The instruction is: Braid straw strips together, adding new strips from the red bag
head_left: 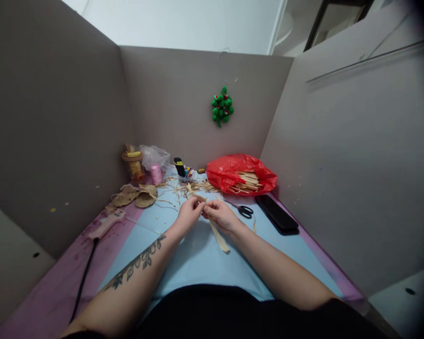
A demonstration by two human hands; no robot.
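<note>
My left hand (pixel 190 213) and my right hand (pixel 223 215) meet above the middle of the blue table cover (pixel 183 263). Both are closed, fingertips pinched together on a pale, dried husk-like strip (pixel 219 238). One flat end of the strip hangs down below my right hand, toward me. Its upper part runs between the fingertips and is partly hidden by them. Just beyond my hands lie loose dry fibres and scraps (pixel 173 186). To the right of my right hand are black-handled scissors (pixel 246 212).
A red plastic bag (pixel 226 172) holds dry strips (pixel 248 181). At right lies a black phone-like object (pixel 277 214). On the left are a glue gun (pixel 108 223), woven tan pieces (pixel 146 195), a pink thread spool (pixel 156 174) and a jar (pixel 136 167). Grey panels (pixel 183 103) surround the table.
</note>
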